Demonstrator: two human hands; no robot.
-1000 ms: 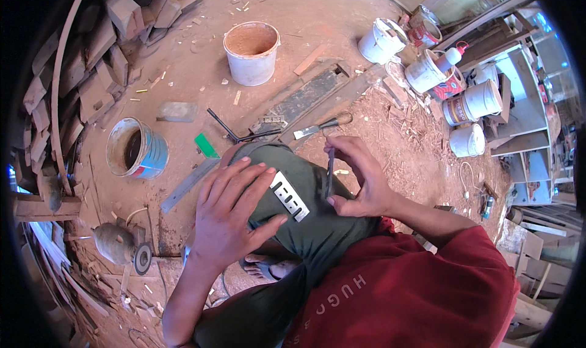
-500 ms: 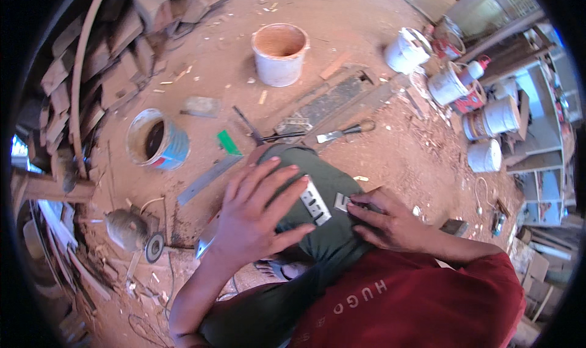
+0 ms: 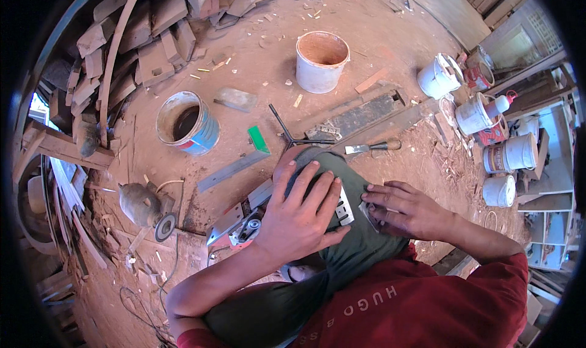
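Across my green-trousered thigh (image 3: 360, 247) lies a pale metal plate with dark slots (image 3: 344, 209). My left hand (image 3: 299, 217) covers part of it, fingers spread, with the index fingertip at its upper end and the thumb at its lower end. To the right, my right hand (image 3: 412, 210) pinches a small grey metal piece (image 3: 368, 215) against the same thigh. Fingers hide much of that piece, so its full shape cannot be told. Beyond the knee, a chisel-like tool (image 3: 366, 148) and a dark three-armed metal tool (image 3: 285, 128) lie on the ground.
A square with green handle (image 3: 257, 141) lies beyond my left hand, a red-and-metal power tool (image 3: 241, 223) beside my leg. An angle grinder (image 3: 143, 207) is farther left. Buckets (image 3: 323, 73) stand ahead; others line the right. Wood blocks (image 3: 155, 61) are piled far left.
The view has shifted, so the surroundings appear farther right. My left fingers have drawn closer together over the slotted plate. My right fingers have straightened somewhat over the small metal piece.
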